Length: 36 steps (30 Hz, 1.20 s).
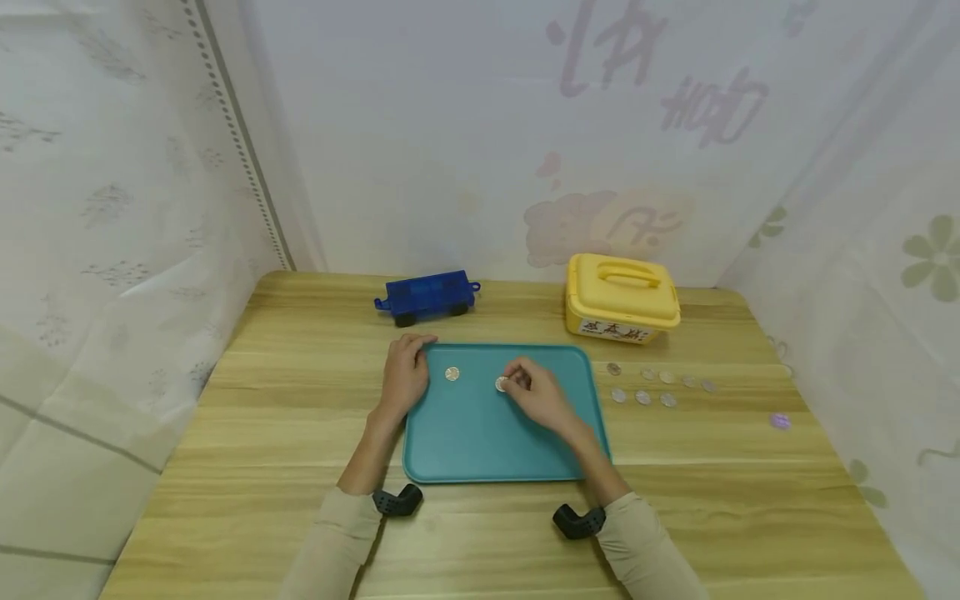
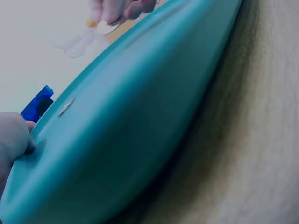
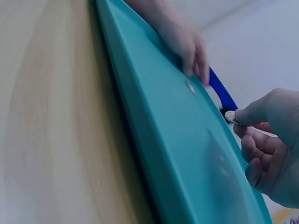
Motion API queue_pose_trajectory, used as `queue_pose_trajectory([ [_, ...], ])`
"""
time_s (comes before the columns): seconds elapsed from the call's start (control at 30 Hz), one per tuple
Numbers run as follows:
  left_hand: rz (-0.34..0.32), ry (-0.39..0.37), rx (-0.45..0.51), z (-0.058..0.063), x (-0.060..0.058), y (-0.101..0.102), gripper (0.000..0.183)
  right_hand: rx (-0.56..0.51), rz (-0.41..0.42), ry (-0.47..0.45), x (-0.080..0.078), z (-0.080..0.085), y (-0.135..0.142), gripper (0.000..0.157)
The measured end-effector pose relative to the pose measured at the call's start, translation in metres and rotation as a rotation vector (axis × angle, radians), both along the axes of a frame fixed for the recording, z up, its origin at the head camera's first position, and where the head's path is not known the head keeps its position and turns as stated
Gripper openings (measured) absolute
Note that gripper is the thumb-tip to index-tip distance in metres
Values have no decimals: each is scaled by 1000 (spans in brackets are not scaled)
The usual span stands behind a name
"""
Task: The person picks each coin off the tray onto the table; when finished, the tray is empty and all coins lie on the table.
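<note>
A coin is pinched between the thumb and index finger of my right hand, held above the teal tray. The other fingers of that hand are curled in. Another coin lies flat on the tray, toward its far left. At the tray's far left corner my left hand grips the rim, its thumb on the inner side. In the left wrist view only part of this hand shows at the left edge.
Several coins lie on the wooden table right of the tray, with a small purple piece farther right. Behind the tray stand a blue toy wagon and a yellow lidded box. Fabric with prints hangs behind.
</note>
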<state>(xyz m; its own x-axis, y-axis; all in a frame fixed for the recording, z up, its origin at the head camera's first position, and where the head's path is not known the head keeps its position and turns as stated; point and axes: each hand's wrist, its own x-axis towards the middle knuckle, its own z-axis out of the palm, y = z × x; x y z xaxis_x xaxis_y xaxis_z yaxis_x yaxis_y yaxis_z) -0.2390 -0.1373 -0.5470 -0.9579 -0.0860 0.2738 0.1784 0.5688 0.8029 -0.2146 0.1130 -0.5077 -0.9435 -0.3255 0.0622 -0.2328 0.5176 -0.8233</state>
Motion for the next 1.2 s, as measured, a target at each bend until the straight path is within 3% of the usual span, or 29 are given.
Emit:
queue_pose_trajectory([
  [0.37, 2, -7, 10, 0, 1, -1, 35, -13, -206, -27, 1, 6, 87, 23],
  [0.6, 9, -17, -1, -1, 1, -1, 35, 39, -338, -97, 11, -2, 156, 34],
  [0.87, -8, -28, -1, 1, 0, 1, 35, 89, -496, -131, 34, 7, 229, 44],
  [0.97, -5, -13, 5, 2, -1, 1, 35, 143, -540, -102, 39, 7, 246, 43],
  [1.2, 4, -21, 2, 1, 0, 1, 35, 312, -541, -48, 39, -4, 256, 36],
])
